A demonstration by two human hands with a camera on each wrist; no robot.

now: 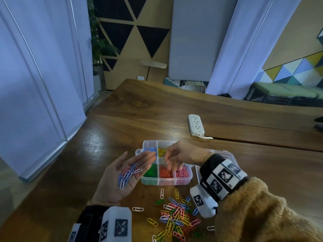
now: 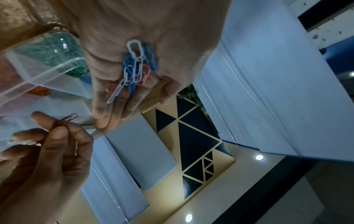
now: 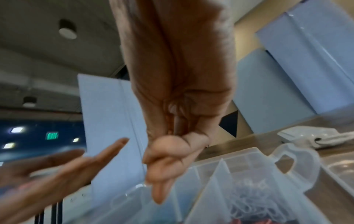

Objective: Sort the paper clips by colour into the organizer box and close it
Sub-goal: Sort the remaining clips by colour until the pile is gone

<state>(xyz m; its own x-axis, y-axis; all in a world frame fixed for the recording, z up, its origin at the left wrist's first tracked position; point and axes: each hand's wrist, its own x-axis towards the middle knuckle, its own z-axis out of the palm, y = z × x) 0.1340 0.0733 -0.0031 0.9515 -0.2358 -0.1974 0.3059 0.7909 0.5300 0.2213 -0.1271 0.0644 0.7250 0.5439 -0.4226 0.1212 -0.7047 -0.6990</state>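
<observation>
- Wood counter [image 1: 122, 130]; box [image 1: 183, 179] open, just past both hands.
- Left hand [image 1: 125, 173] flat, palm up, cradling blue, pink and white clips [image 1: 128, 174].
- Right hand [image 1: 176, 155] fingers [image 2: 57, 131] pinched over box; contents of the pinch unclear.
- Loose clips [image 1: 176, 215] near wrists: light, slippery wire; pinch singly.
- No readable writing.

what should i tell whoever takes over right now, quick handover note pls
Left hand: open, palm up beside the organizer box, carrying blue, white and pink clips.
Right hand: fingers curled over the box's middle; whether it pinches a clip is unclear.
Done: blue, yellow, green, red and pink compartments partly filled.
Left: empty the palm, sort the loose pile on the table, then close the lid, which stands open.
</observation>
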